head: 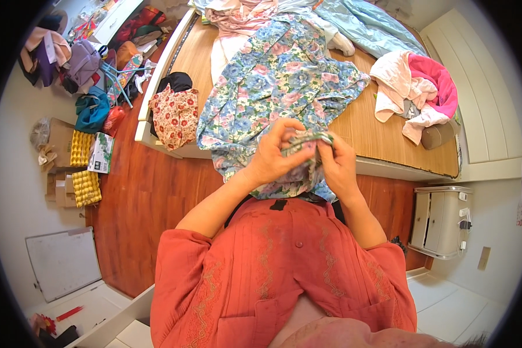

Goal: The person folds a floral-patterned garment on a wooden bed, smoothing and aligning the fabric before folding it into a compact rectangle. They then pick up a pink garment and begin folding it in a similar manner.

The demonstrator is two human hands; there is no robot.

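Note:
A blue, pink and green floral garment [282,82] is spread over the bed's edge, and its near end hangs down to my lap. My left hand [282,150] and my right hand [337,158] pinch a gathered, rolled part of this cloth between them, just above the waist of my red shirt. The fingers hide much of the gripped part. A small cream cloth with red flowers [174,117] lies at the bed's left corner, beside a black item [177,81].
Pink and cream clothing [433,87] and a brown cylindrical cushion [439,135] lie on the bed mat [365,126] at right. Light blue bedding [365,26] is behind. Bags, a blue-legged stool [117,80] and cartons [63,139] line the left. A small cabinet [439,222] stands at right.

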